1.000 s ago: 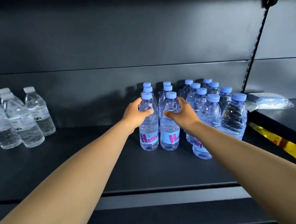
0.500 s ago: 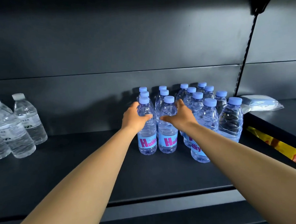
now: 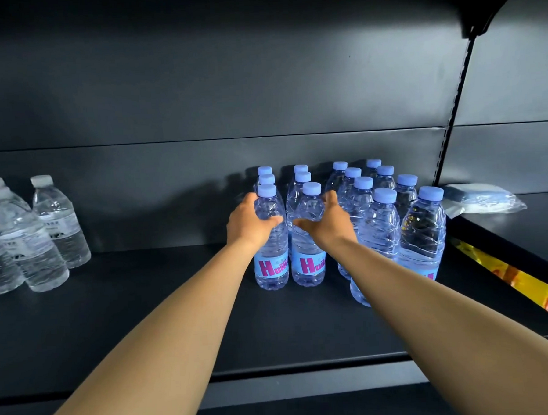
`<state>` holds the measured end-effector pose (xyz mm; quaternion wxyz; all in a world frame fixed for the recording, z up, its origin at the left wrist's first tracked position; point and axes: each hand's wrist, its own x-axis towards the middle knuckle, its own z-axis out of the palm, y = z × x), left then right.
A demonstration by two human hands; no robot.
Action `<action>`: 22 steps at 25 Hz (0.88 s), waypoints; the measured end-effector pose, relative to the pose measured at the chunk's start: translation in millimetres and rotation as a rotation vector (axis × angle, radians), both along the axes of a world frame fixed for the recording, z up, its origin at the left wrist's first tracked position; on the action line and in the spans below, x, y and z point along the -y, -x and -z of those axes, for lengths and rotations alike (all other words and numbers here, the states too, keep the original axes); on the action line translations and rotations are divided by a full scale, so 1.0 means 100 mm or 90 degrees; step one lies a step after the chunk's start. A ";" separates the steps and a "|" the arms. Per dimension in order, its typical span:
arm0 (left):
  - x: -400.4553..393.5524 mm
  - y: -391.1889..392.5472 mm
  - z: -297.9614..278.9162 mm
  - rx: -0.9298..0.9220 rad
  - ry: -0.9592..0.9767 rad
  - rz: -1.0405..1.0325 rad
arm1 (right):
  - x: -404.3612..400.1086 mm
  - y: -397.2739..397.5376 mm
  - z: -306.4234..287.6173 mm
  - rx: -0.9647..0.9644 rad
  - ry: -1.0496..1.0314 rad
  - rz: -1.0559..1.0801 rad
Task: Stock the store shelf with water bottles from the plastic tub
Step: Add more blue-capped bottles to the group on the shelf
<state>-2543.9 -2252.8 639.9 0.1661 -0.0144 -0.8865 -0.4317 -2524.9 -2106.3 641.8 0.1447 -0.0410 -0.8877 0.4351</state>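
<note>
Two blue-capped water bottles with blue labels stand side by side on the dark shelf (image 3: 145, 325). My left hand (image 3: 248, 223) grips the left front bottle (image 3: 272, 264) around its upper body, thumb across the front. My right hand (image 3: 326, 222) grips the right front bottle (image 3: 309, 265) the same way. Behind and to the right, several more blue-capped bottles (image 3: 384, 220) stand in rows. The plastic tub is out of view.
Several clear bottles with white caps (image 3: 36, 238) stand at the shelf's left. A plastic-wrapped pack (image 3: 484, 196) lies on the neighbouring shelf at right, past a slotted upright (image 3: 452, 118). A yellow label strip (image 3: 524, 286) runs along that shelf's edge.
Both hands stay on the two front bottles, which stand in the same spot in the group. The view has shifted slightly, so everything sits a little lower and further left in frame.
</note>
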 end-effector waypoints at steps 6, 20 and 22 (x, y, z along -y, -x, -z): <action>-0.02 -0.03 -0.04 0.012 0.063 -0.003 | -0.02 -0.01 0.01 0.008 -0.029 -0.043; 0.10 -1.47 -1.10 -0.012 0.728 -0.035 | -0.65 -1.31 -0.88 -0.112 -0.531 -0.082; 0.09 -1.92 -1.11 -0.027 0.744 -0.020 | -0.70 -1.75 -0.87 -0.087 -0.594 -0.051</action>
